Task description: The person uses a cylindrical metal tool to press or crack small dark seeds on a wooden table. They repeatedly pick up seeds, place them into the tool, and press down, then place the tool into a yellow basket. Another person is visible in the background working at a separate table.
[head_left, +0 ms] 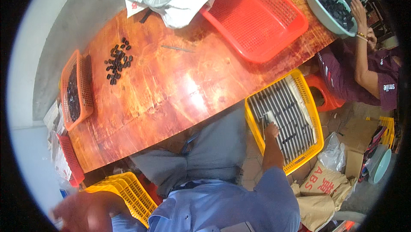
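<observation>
My right hand [270, 131] reaches over a yellow basket [316, 118] to the right of my lap. Its fingers are closed on a small white-tipped tool [269, 117], whose exact kind is too small to make out. Beneath it, a row of long grey rods [280, 103] with black pieces on them lies side by side in the basket. My left hand [75, 212] is at the lower left, blurred and away from the table, near a stack of yellow baskets [128, 191]. Its fingers are smeared.
The wooden table [171, 90] bears loose black pieces [116, 63], a thin rod [177, 49], an orange basket [87, 97] and a red basket [252, 31]. At the right, another person's hand [358, 16] touches a basin [314, 5] of black pieces. Paper sacks [319, 189] stand nearby.
</observation>
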A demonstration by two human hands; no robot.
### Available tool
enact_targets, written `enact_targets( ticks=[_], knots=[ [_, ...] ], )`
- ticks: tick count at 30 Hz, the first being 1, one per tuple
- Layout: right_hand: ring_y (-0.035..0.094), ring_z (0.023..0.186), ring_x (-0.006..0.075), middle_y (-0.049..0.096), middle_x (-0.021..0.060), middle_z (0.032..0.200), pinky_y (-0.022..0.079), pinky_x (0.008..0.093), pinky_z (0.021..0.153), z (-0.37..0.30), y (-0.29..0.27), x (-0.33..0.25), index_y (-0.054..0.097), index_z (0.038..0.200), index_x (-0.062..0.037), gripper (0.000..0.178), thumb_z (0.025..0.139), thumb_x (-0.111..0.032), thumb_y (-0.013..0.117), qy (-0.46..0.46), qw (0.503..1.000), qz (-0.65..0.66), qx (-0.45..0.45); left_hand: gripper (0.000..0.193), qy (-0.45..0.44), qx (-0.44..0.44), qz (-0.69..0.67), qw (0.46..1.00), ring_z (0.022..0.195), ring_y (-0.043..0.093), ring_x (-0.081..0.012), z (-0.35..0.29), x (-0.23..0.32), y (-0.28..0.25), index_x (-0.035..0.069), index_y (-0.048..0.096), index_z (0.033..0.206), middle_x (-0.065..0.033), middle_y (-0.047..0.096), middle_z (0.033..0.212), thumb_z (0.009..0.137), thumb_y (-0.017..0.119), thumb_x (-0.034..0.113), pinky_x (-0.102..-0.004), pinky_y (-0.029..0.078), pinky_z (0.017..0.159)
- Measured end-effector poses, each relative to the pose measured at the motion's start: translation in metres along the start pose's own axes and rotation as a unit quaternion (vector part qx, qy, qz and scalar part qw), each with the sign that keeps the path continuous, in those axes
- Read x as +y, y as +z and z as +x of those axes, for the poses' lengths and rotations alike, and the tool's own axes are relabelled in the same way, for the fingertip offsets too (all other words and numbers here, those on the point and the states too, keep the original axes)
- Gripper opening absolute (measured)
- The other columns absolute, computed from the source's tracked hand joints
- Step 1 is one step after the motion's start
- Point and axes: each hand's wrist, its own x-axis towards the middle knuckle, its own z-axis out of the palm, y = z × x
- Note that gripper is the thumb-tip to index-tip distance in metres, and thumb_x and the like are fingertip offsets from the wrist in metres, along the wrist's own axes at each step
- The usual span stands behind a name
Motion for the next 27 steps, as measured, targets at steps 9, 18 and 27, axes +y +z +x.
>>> enact_targets(
  ticks=[9,18,27],
  knots=[
    [0.071,0.098,0.0375,0.073,0.0213,0.106,0.056,0.0493,0.086,-0.021,-0.013,0.032,0.057,0.125,0.0036,0.039,0.098,-0.023,0.062,0.022,0.995,0.1,0.011,0.026,-0.326,-0.33,-0.13,0.876,0.108,0.063,-0.0347,-0.122,0.004,0.062,0.005,0.066,0.106,-0.0184,0.063,0.116,0.084,0.064,-0.01,-0.0428,0.051,0.091],
    [0.063,0.078,0.014,0.063,0.0044,0.092,0.052,0.0297,0.072,-0.161,-0.193,-0.024,0.056,0.123,-0.0011,0.022,0.104,-0.013,0.056,-0.133,0.661,0.738,0.01,0.02,-0.538,-0.294,-0.399,0.682,0.105,0.065,-0.026,-0.151,0.015,0.13,-0.001,0.067,0.11,-0.0158,0.065,0.114,0.091,0.062,-0.004,-0.0341,0.052,0.089],
    [0.065,0.08,0.0238,0.068,0.0161,0.104,0.053,0.0355,0.074,-0.25,-0.359,-0.198,0.053,0.133,0.0054,0.042,0.108,-0.028,0.051,-0.341,0.425,0.767,-0.339,0.043,-0.644,-0.185,-0.679,0.299,0.097,0.064,-0.0165,-0.14,0.01,0.188,0.002,0.052,0.143,-0.0108,0.066,0.118,0.103,0.061,0.016,-0.0331,0.054,0.088]
  ],
)
